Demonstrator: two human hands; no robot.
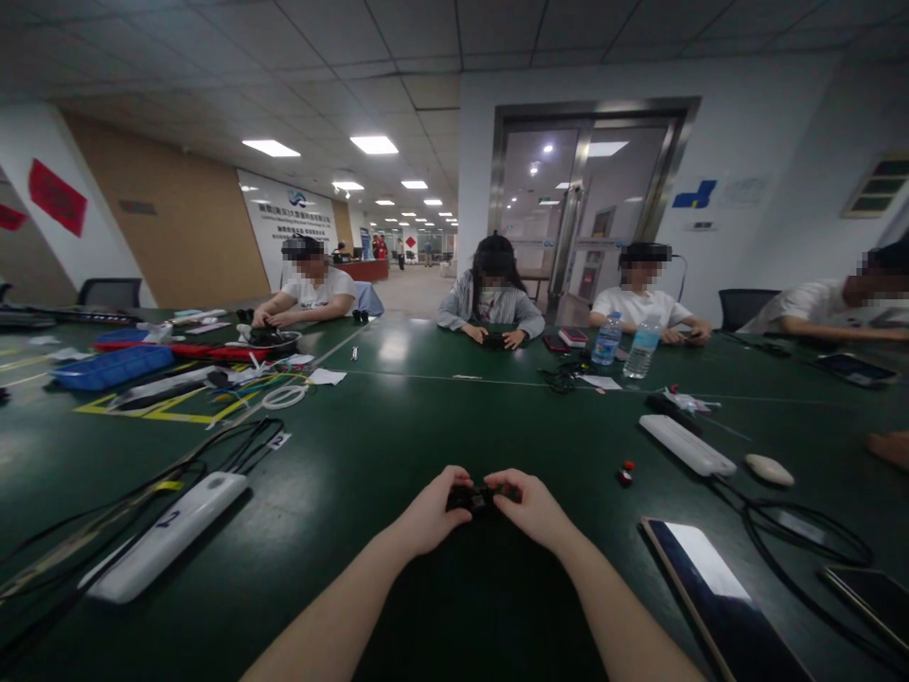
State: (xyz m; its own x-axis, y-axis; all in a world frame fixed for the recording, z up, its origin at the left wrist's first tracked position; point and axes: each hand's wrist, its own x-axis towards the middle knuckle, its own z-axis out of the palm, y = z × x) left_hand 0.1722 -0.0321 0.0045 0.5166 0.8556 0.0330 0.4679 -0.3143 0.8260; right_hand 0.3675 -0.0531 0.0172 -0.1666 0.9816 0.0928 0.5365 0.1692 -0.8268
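A small dark object (475, 498), black and with uneven edges, is held low over the green table (398, 436) in front of me. The fingers of my left hand (430, 516) curl around its left end, thumb along the near side. On the right end, my right hand (536, 510) grips it with bent fingers. Its exact kind cannot be made out, since both hands cover much of it.
To the left lies a white power strip (170, 535) with black cables. On the right are a tablet (717, 597), another white strip (687, 445), a computer mouse (769, 470) and a tiny red-orange item (626, 472). Water bottles (643, 348) and several seated people are across the table.
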